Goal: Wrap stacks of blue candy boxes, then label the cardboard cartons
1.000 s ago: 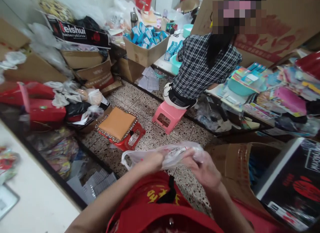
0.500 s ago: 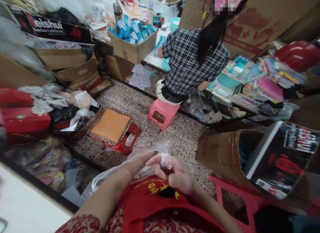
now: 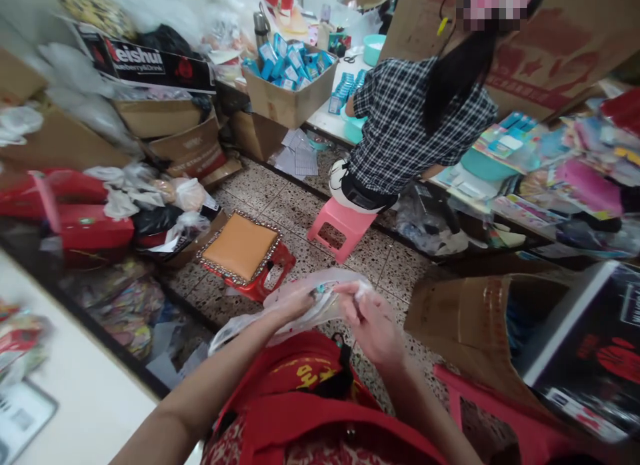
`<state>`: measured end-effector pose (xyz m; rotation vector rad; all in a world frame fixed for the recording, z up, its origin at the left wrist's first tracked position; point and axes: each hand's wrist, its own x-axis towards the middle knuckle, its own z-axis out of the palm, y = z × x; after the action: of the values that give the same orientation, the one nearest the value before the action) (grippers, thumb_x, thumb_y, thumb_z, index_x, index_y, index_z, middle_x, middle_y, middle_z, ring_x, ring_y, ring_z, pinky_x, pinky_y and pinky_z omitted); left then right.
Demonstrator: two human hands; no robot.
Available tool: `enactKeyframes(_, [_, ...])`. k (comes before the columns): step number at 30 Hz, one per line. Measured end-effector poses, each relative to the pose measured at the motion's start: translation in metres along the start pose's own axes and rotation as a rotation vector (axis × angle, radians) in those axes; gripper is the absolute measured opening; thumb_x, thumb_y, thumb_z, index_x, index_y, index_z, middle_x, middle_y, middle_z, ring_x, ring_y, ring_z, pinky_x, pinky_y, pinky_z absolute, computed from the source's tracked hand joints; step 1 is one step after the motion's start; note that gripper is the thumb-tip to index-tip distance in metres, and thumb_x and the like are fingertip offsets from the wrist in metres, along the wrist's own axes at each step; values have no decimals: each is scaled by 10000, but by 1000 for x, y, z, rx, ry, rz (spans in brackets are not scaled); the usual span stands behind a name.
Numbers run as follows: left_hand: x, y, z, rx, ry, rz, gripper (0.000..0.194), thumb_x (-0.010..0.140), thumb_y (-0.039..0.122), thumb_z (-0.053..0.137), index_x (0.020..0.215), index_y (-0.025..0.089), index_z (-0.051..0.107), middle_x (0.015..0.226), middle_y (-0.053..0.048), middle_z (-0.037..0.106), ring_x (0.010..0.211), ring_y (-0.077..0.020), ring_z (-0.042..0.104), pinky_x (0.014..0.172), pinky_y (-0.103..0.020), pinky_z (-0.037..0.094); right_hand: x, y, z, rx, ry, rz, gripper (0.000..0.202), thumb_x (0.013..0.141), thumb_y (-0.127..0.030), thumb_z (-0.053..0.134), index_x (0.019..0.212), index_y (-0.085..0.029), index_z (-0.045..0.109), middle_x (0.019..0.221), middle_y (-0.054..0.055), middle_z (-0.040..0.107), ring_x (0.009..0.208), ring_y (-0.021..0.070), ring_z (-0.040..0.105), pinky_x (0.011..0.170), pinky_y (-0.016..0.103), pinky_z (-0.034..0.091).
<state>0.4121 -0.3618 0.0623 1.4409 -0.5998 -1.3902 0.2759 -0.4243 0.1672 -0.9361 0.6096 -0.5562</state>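
A clear plastic bag [image 3: 323, 275] hangs in front of my body, above the red apron [image 3: 295, 365]. My right hand [image 3: 375, 325] pinches the bag's right edge between bent fingers. My left hand [image 3: 296, 305] reaches into the bag's mouth; its fingers are partly covered by the film, so I cannot tell whether they grip anything. Something small, white and teal shows by the left fingertips, too blurred to name. The rest of the bag trails left under my left forearm.
A person in a checked shirt [image 3: 400, 125] sits on a pink stool [image 3: 345, 228] ahead. A red stool with an orange cushion [image 3: 243, 245] stands to the left. Cardboard boxes [image 3: 457, 312] and another pink stool [image 3: 493, 412] are at the right. A white table [image 3: 85, 378] edges the lower left.
My hands have moved apart, the right one to the right, and the bag is spread wider between them. The whole view has shifted, with the surroundings now further right.
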Motion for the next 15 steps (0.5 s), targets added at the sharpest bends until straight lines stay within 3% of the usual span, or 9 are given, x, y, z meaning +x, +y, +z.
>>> enactKeyframes(2, [-15,4,-12,-96,-6,-19,331,593,137,716,917,160,650,795,-15,617,823,-198,569,756,-295,467,2,-3,-1,-3,24,-16,330,792,-483,607,891,-178,687,521,-47,355,502,105,268,497,256,218])
enactKeyframes(4, [-34,10,-20,-349,-68,-41,480,612,139,723,1060,196,564,897,-14,605,791,-166,590,733,-293,483,5,-4,-1,-17,22,-16,318,785,-471,624,890,-180,698,517,-47,357,504,104,277,496,253,228])
enactKeyframes(8, [-59,20,-17,-818,-171,-32,420,720,193,672,1090,232,479,954,-33,597,737,-160,628,668,-308,518,6,1,2,-92,7,57,247,754,-416,680,840,-186,707,512,-50,386,497,95,302,492,241,258])
enactKeyframes(11, [-62,28,-9,-977,-112,-38,341,791,248,615,1099,215,473,935,-53,610,699,-148,624,591,-255,519,3,9,1,-151,27,99,224,734,-385,708,833,-183,704,525,-48,438,501,93,352,505,239,312])
enactKeyframes(15, [-61,44,2,-1021,38,-67,309,811,218,609,1086,201,469,843,-34,614,653,-132,626,554,-218,521,-2,19,-3,-244,99,130,266,724,-372,721,895,-171,687,663,-7,594,572,108,478,572,254,406])
